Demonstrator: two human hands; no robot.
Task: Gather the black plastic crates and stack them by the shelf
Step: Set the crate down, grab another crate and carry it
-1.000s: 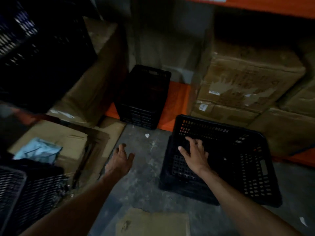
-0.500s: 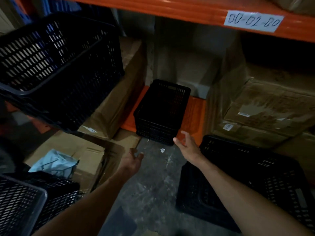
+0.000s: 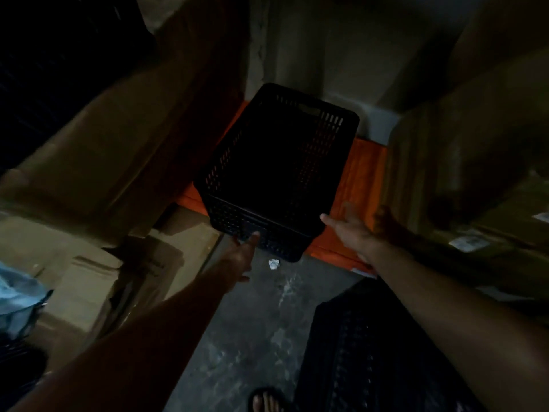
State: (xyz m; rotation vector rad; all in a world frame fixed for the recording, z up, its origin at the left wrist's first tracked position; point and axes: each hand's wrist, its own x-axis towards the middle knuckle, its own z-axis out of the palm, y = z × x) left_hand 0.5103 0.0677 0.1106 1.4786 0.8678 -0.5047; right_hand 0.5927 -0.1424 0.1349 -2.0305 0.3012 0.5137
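A black slotted plastic crate point(image 3: 276, 171) stands on the orange bottom shelf point(image 3: 364, 173), its near end jutting over the shelf's front edge. My left hand point(image 3: 239, 257) is just below that near end, fingertips touching its lower left corner, fingers apart. My right hand point(image 3: 352, 230) is spread beside the crate's near right corner, very close to it, holding nothing. A second black crate point(image 3: 371, 346) lies on the floor at the lower right, partly under my right forearm.
Cardboard boxes point(image 3: 98, 162) crowd the left side and more boxes point(image 3: 475, 162) fill the right. A scrap of white paper point(image 3: 274, 263) lies on the grey concrete floor point(image 3: 252, 337). My sandalled foot point(image 3: 267, 401) shows at the bottom. Pale blue plastic point(image 3: 17, 295) sits at far left.
The view has dropped and closed in on the shelf crate. Both hands have reached forward to its near end, and the crate fills more of the view.
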